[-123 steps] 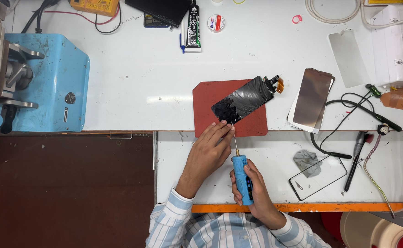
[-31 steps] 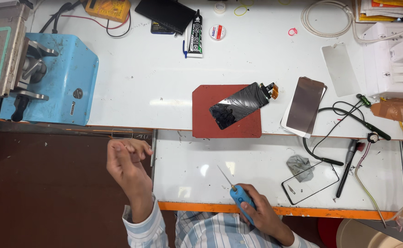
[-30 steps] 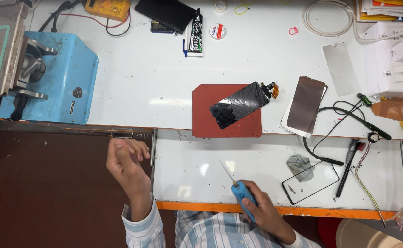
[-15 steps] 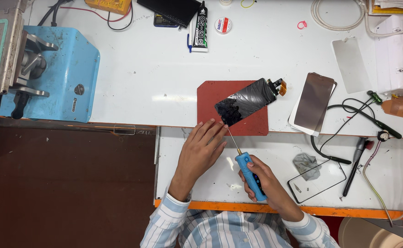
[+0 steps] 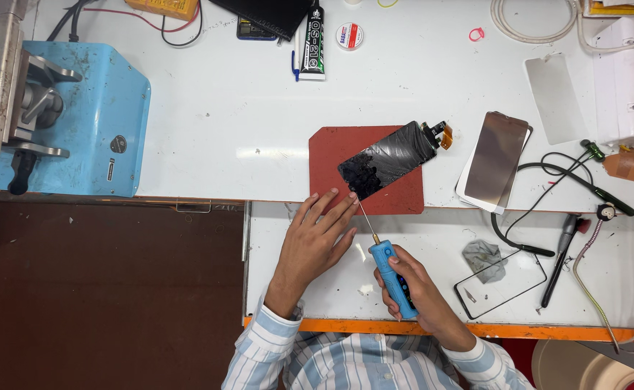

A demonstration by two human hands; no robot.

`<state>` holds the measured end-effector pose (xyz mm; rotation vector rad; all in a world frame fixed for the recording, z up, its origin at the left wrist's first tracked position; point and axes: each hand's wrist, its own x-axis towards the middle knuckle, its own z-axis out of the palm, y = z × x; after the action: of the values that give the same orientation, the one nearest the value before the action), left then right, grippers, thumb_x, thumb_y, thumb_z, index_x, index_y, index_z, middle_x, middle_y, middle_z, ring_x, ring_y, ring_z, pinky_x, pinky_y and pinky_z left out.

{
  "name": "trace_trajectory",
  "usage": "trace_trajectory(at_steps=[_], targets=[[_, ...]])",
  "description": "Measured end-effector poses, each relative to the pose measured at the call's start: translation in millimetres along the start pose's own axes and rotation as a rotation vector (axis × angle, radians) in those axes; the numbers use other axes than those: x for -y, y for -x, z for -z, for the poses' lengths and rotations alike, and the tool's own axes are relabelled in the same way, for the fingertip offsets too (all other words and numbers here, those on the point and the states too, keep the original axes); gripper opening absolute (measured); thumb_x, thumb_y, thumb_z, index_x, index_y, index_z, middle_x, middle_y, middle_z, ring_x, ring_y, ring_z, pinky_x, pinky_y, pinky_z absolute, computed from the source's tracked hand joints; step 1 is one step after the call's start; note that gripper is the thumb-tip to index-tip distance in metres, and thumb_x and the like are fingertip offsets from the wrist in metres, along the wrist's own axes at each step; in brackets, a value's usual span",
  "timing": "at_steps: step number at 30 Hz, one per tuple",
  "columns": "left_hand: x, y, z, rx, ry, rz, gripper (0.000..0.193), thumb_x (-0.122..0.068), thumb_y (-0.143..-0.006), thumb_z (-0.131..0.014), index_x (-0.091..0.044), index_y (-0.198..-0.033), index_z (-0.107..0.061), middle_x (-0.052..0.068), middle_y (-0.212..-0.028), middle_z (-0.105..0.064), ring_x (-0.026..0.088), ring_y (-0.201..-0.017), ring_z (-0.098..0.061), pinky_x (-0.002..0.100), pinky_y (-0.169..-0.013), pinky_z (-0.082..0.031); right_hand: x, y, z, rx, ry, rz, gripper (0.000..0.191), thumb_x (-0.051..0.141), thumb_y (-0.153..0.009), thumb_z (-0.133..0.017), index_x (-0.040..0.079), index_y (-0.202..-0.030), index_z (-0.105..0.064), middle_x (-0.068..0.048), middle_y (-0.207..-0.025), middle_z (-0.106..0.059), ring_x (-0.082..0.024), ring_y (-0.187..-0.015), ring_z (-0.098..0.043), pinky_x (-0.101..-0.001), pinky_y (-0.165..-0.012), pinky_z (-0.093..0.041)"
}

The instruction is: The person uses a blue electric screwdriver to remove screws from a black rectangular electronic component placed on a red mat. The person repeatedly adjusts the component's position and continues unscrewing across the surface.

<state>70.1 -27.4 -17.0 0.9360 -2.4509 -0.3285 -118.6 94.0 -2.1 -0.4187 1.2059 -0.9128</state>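
Left hand (image 5: pixel 315 242) back, spread beside cracked screen (image 5: pixel 387 159), right hand (image 5: pixel 416 289) gripping blue screwdriver (image 5: pixel 390 273)

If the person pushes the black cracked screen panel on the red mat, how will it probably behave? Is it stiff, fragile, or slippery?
The black screen panel looks thin and flat, so probably light and fairly stiff. Its surface seems cracked, so it is likely fragile and may flex or shed bits. It lies on the red mat, which probably limits sliding; the left hand rests near its corner.
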Motion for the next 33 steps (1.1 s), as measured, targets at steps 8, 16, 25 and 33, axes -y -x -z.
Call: trace_trajectory(at_steps=[8, 16, 25, 33], targets=[[0.8, -3.3, 4.7, 0.002, -0.033, -0.027, 0.05, -0.024, -0.094, -0.069, -0.014, -0.142, -0.059, 0.001, -0.141, -0.062, 0.024, -0.133, -0.052, 0.046, -0.116, -0.04, 2.1, 0.6, -3.3, -0.008, -0.02, -0.003, 0.038, 0.035, -0.099, -0.042, 0.0, -0.113, -0.049, -0.007, -0.072, -0.054, -0.008, -0.036, -0.047, -0.023, -0.027, -0.038], [-1.2, -6.8, 7.3, 0.004, -0.053, -0.037, 0.053, -0.017, -0.088, -0.07, -0.011, -0.14, -0.059, 0.005, -0.139, -0.062, 0.026, -0.131, -0.053, 0.047, -0.114, -0.041, 0.0, -2.3, -3.6, -0.005, -0.067, -0.017, 0.036, 0.034, -0.1, -0.04, 0.001, -0.113, -0.047, -0.007, -0.072, -0.054, -0.009, -0.037, -0.047, -0.0231, -0.027, -0.039], [0.1, -4.0, 5.3, 0.026, -0.041, -0.028, 0.058, -0.018, -0.087, -0.071, -0.014, -0.143, -0.056, 0.005, -0.141, -0.06, 0.026, -0.133, -0.052, 0.048, -0.117, -0.038, 4.6, -0.4, -5.2, -0.011, -0.116, -0.06, 0.047, 0.039, -0.097, -0.041, 0.003, -0.126, -0.05, -0.006, -0.073, -0.055, -0.007, -0.035, -0.048, -0.0213, -0.026, -0.039], [3.0, -2.3, 7.5, 0.063, -0.06, -0.044, 0.063, -0.014, -0.083, -0.07, -0.014, -0.144, -0.055, 0.004, -0.145, -0.058, 0.026, -0.135, -0.051, 0.048, -0.118, -0.037, 0.6, 2.5, -0.1, 0.01, -0.139, -0.076, 0.046, 0.039, -0.097, -0.042, 0.003, -0.124, -0.049, -0.006, -0.075, -0.055, -0.007, -0.036, -0.048, -0.0212, -0.027, -0.039]])
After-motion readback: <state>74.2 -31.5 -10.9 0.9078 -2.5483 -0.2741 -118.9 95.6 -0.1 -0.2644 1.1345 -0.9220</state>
